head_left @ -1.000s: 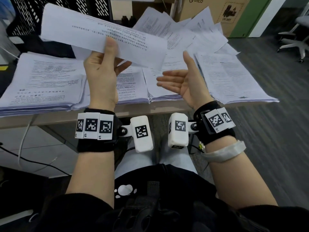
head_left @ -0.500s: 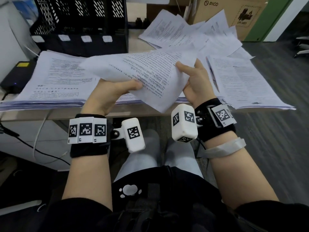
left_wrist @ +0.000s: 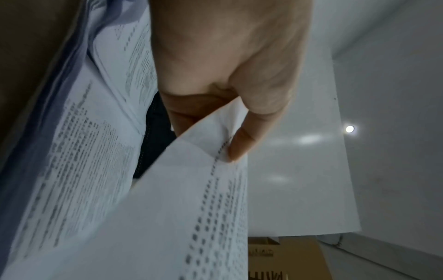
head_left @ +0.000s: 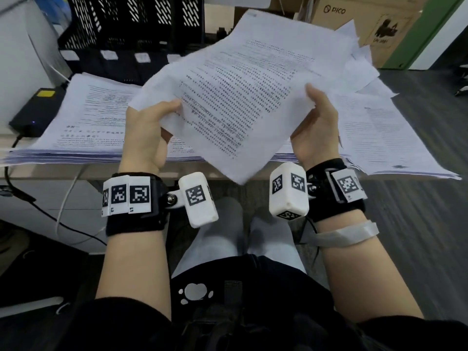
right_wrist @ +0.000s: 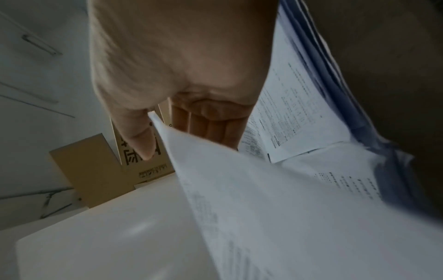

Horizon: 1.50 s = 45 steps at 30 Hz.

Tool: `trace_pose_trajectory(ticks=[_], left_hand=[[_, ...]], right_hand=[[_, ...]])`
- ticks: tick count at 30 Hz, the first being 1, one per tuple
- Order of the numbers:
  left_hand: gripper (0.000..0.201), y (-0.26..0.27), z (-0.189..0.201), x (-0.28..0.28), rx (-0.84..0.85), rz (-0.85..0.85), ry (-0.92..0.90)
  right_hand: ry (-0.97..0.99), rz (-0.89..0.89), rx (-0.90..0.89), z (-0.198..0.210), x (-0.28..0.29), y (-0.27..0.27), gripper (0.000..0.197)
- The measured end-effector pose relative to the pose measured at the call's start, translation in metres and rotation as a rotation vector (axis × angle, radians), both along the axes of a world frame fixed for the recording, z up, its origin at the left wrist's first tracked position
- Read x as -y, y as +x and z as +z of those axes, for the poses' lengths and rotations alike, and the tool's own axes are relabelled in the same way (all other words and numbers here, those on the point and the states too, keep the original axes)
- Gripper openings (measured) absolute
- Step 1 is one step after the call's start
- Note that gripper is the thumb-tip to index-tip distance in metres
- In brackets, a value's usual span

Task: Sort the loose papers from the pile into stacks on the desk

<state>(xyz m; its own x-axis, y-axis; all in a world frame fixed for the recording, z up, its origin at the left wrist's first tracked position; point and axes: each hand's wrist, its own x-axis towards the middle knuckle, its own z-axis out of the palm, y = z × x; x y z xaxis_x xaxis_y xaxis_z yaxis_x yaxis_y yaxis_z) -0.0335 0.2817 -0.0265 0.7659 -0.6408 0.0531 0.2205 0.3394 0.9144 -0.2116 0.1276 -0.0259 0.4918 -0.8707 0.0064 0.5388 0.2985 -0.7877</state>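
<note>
Sheet (head_left: 243, 97) of printed text is up in the air over the worktop's (head_left: 83, 173) near edge, held at both sides. Left hand (head_left: 145, 133) pinches its left edge, thumb on top, fingers under; left wrist view shows the thumb (left_wrist: 242, 144) pressed on the print. Right hand (head_left: 316, 127) grips the right edge the same way, thumb over, fingers (right_wrist: 208, 130) beneath.

Vs 0.5 s ago: sheet is raised higher and swung farther from the person, now blocking more of the loose pile behind it. Vs 1 s ago: left hand alone had it, right hand was spread wide and held nothing; now both clamp it.

Around: thick stack (head_left: 86, 117) lies on the worktop at left, another stack (head_left: 379, 138) at right, loose pile (head_left: 359, 62) spread at back right, mostly hidden by the sheet. Black file racks (head_left: 131, 26) stand along the back left, cardboard box (head_left: 367, 19) at back right, black adapter (head_left: 35, 107) w/ yellow label at far left. Wrist cameras w/ tag markers on both forearms.

Sheet's long axis runs from near corner by the person's lap up and away twd back right; near corner droops, print faces up twd the head camera, text lines slanting.
</note>
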Motion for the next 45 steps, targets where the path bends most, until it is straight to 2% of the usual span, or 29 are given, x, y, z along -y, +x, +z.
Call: trace_pose_trajectory(ticks=[3, 6, 7, 9, 10, 12, 13, 15, 17, 19, 21, 24, 26, 29, 31, 33, 35, 37, 39, 41, 42, 45], left_hand=[[0.021, 0.010, -0.002, -0.004, -0.008, -0.022, 0.119], [0.015, 0.022, -0.005, -0.006, -0.018, -0.017, 0.207], [0.019, 0.025, -0.005, -0.007, -0.034, 0.011, 0.210], [0.037, 0.028, -0.008, -0.007, -0.060, 0.079, 0.219], [0.038, 0.027, -0.009, -0.007, -0.048, 0.100, 0.230], [0.040, 0.026, -0.014, -0.007, -0.030, 0.110, 0.288], [0.049, 0.026, -0.016, -0.007, -0.043, 0.079, 0.314], [0.058, 0.025, -0.019, -0.011, -0.056, -0.030, 0.368], [0.040, 0.019, -0.018, -0.015, 0.017, -0.149, 0.464], [0.022, 0.011, -0.014, -0.017, 0.080, -0.188, 0.516], [0.017, 0.010, -0.012, -0.015, 0.095, -0.060, 0.425], [0.014, 0.013, -0.006, -0.010, 0.031, 0.322, 0.200], [0.011, 0.011, -0.002, -0.007, 0.003, 0.457, 0.090], [0.015, 0.007, 0.002, -0.003, 0.042, 0.512, -0.001], [0.017, 0.005, 0.006, -0.001, 0.076, 0.525, -0.050], [0.016, 0.005, 0.011, -0.001, 0.097, 0.548, -0.107], [0.025, 0.004, 0.017, 0.000, 0.084, 0.593, -0.158], [0.047, 0.001, 0.021, 0.002, -0.009, 0.622, -0.184], [0.067, -0.002, 0.021, 0.003, -0.136, 0.563, -0.210], [0.080, -0.002, 0.018, 0.003, -0.217, 0.418, -0.247], [0.078, -0.001, 0.016, 0.003, -0.218, 0.333, -0.236], [0.041, -0.004, 0.009, 0.005, -0.079, 0.105, -0.038]], right_hand=[[0.071, -0.023, -0.041, 0.000, 0.007, -0.004, 0.018], [0.111, -0.110, -0.094, 0.000, 0.011, -0.003, 0.010], [0.120, -0.143, -0.107, 0.000, 0.010, -0.002, 0.010], [0.127, -0.230, -0.131, 0.001, 0.006, 0.000, 0.037], [0.115, -0.273, -0.130, 0.002, 0.003, 0.002, 0.041], [0.126, -0.297, -0.129, 0.002, 0.001, 0.004, 0.040], [0.132, -0.313, -0.137, 0.003, 0.001, 0.005, 0.036], [0.139, -0.340, -0.162, 0.005, 0.000, 0.007, 0.020], [0.168, -0.333, -0.109, 0.008, -0.003, 0.010, 0.011], [0.188, -0.334, -0.041, 0.012, -0.006, 0.012, 0.012], [0.197, -0.341, -0.020, 0.014, -0.006, 0.015, 0.014], [0.169, -0.346, -0.014, 0.012, -0.005, 0.015, 0.023], [0.108, -0.349, -0.089, 0.009, -0.004, 0.015, 0.023], [0.072, -0.356, -0.263, 0.004, -0.003, 0.014, 0.007], [0.036, -0.354, -0.415, 0.000, 0.000, 0.012, 0.017], [-0.004, -0.262, -0.508, -0.003, 0.003, 0.010, 0.021], [0.016, -0.145, -0.511, -0.006, 0.004, 0.009, 0.022], [0.060, -0.066, -0.434, -0.006, 0.004, 0.011, 0.030], [0.065, -0.028, -0.360, -0.005, 0.002, 0.017, 0.028], [0.060, -0.032, -0.316, -0.004, -0.004, 0.024, 0.018], [0.068, -0.031, -0.284, -0.006, -0.006, 0.028, 0.016], [0.036, 0.053, -0.284, -0.009, -0.015, 0.038, 0.024]])
